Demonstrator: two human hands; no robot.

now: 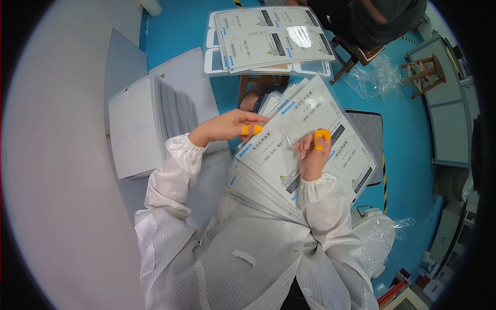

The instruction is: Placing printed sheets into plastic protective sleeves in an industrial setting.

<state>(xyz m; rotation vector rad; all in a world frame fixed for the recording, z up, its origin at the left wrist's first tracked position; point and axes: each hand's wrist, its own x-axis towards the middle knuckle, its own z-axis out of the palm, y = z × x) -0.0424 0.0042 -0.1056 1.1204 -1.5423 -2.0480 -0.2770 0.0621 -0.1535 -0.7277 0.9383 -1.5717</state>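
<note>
Striped coat (243, 263), fingers (252, 118) over blue-lettered sheets (276, 163)

The top sheet (325, 113) hides most of the stack (251, 189) beneath.

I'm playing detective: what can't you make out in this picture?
Lower sheets: head view, mostly covered by the top sheet.
Thin pale thing beside the right hand: head view, too small to name.
Spot under the left hand: head view, its fingers cover it.
Co-worker: head view, cut off by the top edge.
</note>
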